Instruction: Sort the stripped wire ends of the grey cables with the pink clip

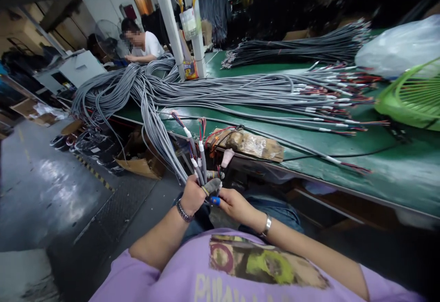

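My left hand [193, 197], with grey covers on the thumb and a finger, is closed around several grey cables [202, 162]. Their stripped ends point up, showing white sleeves and thin coloured wires [202, 127]. The cables trail from a large bundle [158, 139] that hangs over the table edge. Close against the left fingertips, my right hand [237, 206] has its fingers pinched together, with a blue wrap [215, 200] on one digit. Whatever lies between the right fingers is hidden.
Long grey cables [220, 89] lie across the green table [395, 173]. A taped wooden board [257, 146] sits at its front edge. A green fan guard [412, 96] and a plastic bag [402, 45] are at right. Behind, a person [151, 45] sits beyond white posts [168, 22].
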A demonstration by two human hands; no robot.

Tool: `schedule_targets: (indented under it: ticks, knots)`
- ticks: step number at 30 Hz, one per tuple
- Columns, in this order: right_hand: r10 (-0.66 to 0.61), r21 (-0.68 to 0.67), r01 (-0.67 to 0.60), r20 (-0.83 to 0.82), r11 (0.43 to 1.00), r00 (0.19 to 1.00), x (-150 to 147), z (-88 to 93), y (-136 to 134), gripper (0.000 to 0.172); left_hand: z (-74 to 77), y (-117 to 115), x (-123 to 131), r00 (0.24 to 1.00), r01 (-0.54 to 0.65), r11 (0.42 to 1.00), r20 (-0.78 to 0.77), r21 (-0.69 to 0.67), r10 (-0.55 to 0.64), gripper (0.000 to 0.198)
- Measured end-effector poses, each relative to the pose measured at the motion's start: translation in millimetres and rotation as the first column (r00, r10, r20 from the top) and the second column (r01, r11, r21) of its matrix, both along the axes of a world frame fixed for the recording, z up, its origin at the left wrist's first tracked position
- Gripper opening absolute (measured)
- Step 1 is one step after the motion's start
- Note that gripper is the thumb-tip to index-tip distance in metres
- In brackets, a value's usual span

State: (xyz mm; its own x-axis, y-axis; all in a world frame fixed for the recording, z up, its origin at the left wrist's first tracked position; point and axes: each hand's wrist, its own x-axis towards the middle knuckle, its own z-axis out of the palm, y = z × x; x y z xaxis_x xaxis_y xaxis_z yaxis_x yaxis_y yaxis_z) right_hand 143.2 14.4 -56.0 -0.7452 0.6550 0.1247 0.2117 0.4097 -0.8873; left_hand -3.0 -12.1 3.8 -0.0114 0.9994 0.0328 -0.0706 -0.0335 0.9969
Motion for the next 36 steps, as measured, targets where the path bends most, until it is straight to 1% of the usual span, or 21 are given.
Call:
schedule_targets:
  ticks: [2,6,8,9,10,12,14,16,18,20,23,26,29,32,34,36]
  knots:
    - [0.02,-0.018,-0.02,0.001,1.0,1.0,0.4,-0.3,-1.6,0.037,-0.8,2.5,1.0,1.0,-0.009,0.999,0.018,-0.038,0.009,0.032]
    - [0.113,-0.034,-0.114,-0.034,0.993,0.993,0.5,1.1,-3.0,0.035,-5.3,4.3,3.2,0.998,-0.01,0.994,0.067,-0.112,0.017,0.031]
    - [0.137,-0.053,-0.14,-0.068,0.989,0.988,4.1,4.5,-1.3,0.032,-7.6,4.0,3.1,0.998,-0.033,0.994,0.05,-0.108,0.038,0.031]
    - [0.126,-0.074,-0.132,-0.088,0.988,0.988,7.2,7.2,0.3,0.029,-8.5,3.6,2.6,0.998,-0.052,0.994,0.037,-0.098,0.056,0.031]
    - [0.096,-0.103,-0.107,-0.108,0.989,0.99,11.2,10.4,2.3,0.027,-9.2,3.2,2.0,0.997,-0.068,0.994,0.023,-0.089,0.07,0.031]
    - [-0.019,-0.199,-0.011,-0.151,0.98,0.988,20.1,17.5,6.5,0.026,-10.2,1.9,0.9,0.997,-0.074,0.993,-0.03,-0.089,0.072,0.031]
    - [-0.161,-0.346,0.086,-0.193,0.934,0.968,27.6,24.1,9.6,0.029,-11.3,0.1,1.3,0.992,-0.053,0.994,-0.121,-0.094,0.042,0.031]
    - [-0.257,-0.452,0.133,-0.226,0.882,0.94,31.1,28.4,10.5,0.032,-13.2,-2.0,3.6,0.977,-0.024,0.998,-0.213,-0.066,0.01,0.03]
    - [-0.304,-0.477,0.158,-0.245,0.864,0.921,30.7,30.0,9.7,0.033,-16.3,-3.8,7.0,0.958,0.013,1.0,-0.288,-0.012,-0.016,0.026]
    - [-0.321,-0.46,0.178,-0.253,0.87,0.913,28.6,30.3,8.7,0.032,-19.6,-5.0,9.5,0.932,0.051,0.998,-0.359,0.025,-0.038,0.02]
    - [-0.314,-0.425,0.181,-0.265,0.887,0.912,26.7,31.9,8.4,0.028,-21.5,-4.8,9.4,0.908,0.087,0.996,-0.414,0.02,-0.071,0.019]
    - [-0.29,-0.387,0.172,-0.271,0.906,0.918,26.1,37.4,8.8,0.026,-17.7,-3.0,5.5,0.921,0.132,0.99,-0.365,-0.039,-0.137,0.022]
    - [-0.278,-0.362,0.168,-0.277,0.917,0.92,23.8,43.5,8.6,0.026,-11.3,-0.6,1.6,0.928,0.204,0.975,-0.298,-0.092,-0.222,0.028]
    - [-0.305,-0.379,0.188,-0.278,0.906,0.911,20.5,46.0,8.3,0.028,-6.5,0.8,0.9,0.934,0.253,0.96,-0.227,-0.123,-0.275,0.032]
    - [-0.354,-0.433,0.212,-0.279,0.876,0.893,19.1,45.2,8.6,0.029,-4.9,1.2,2.1,0.956,0.218,0.965,-0.166,-0.142,-0.241,0.034]
    - [-0.411,-0.498,0.237,-0.277,0.834,0.869,18.6,43.3,8.9,0.03,-4.2,1.4,3.8,0.982,0.131,0.98,-0.12,-0.152,-0.149,0.034]
